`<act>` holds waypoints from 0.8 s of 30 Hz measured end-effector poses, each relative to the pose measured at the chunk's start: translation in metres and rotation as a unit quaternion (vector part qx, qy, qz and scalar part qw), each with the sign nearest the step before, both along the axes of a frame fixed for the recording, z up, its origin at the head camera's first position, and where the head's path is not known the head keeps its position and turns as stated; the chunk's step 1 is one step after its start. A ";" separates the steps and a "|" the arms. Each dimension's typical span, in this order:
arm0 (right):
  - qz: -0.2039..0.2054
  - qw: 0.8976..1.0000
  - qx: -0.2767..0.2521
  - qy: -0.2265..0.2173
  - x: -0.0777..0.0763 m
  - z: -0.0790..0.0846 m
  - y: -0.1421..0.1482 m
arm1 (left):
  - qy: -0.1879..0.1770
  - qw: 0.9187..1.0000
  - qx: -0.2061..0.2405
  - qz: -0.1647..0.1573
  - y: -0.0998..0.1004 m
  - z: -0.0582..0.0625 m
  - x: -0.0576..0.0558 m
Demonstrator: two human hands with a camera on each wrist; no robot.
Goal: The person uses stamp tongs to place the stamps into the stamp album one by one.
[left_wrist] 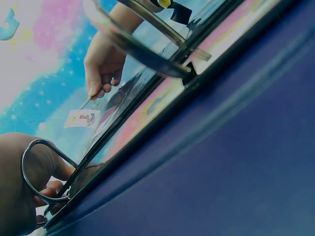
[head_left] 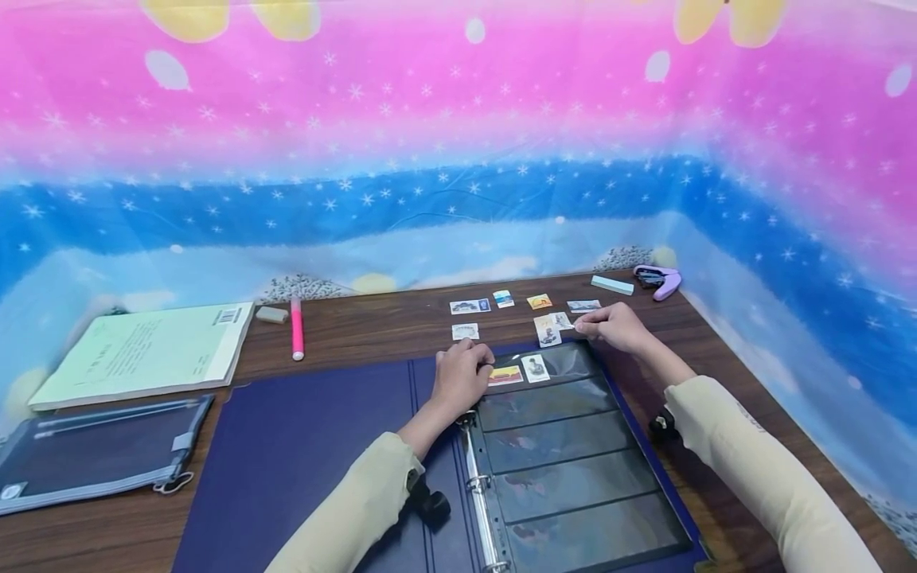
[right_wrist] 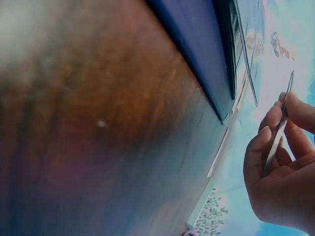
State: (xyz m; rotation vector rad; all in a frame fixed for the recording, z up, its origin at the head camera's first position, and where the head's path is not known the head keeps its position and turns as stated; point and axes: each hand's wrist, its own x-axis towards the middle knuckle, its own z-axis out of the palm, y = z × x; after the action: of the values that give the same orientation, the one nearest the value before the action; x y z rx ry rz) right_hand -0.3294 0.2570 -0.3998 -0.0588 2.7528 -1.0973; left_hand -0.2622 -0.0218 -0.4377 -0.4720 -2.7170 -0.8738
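Note:
My right hand [head_left: 618, 327] pinches slim metal tweezers [right_wrist: 276, 137] past the album's top right corner. Their tips reach a small stamp [left_wrist: 82, 118], which in the head view overlaps a yellowish stamp [head_left: 548, 333]. The dark blue ring-binder album [head_left: 308, 461] lies spread flat, its black pocket page [head_left: 566, 446] on the right side. With bent fingers, my left hand [head_left: 458, 376] holds the page's top edge near the rings; its fingertips are partly hidden. In the top pocket row sit a red-and-yellow stamp [head_left: 505, 376] and a pale portrait stamp [head_left: 535, 368].
Several loose stamps lie behind the album, among them a blue one [head_left: 504, 298] and an orange one [head_left: 540, 302]. A light blue bar [head_left: 612, 285] and a purple stapler [head_left: 659, 281] stand back right. Leftward are an eraser [head_left: 272, 314], pink marker [head_left: 297, 329], book [head_left: 150, 346] and zip pouch [head_left: 107, 450].

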 end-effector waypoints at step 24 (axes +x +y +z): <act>0.000 1.000 -0.001 -0.029 0.002 0.004 0.008 | 0.006 1.000 -0.001 -0.002 0.000 -0.002 0.000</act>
State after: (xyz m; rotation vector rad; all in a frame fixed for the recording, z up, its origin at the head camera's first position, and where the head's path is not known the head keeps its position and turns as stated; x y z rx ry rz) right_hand -0.3272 0.2647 -0.3958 -0.0263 2.7008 -1.0853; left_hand -0.2625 -0.0220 -0.4397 -0.4819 -2.7082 -0.8664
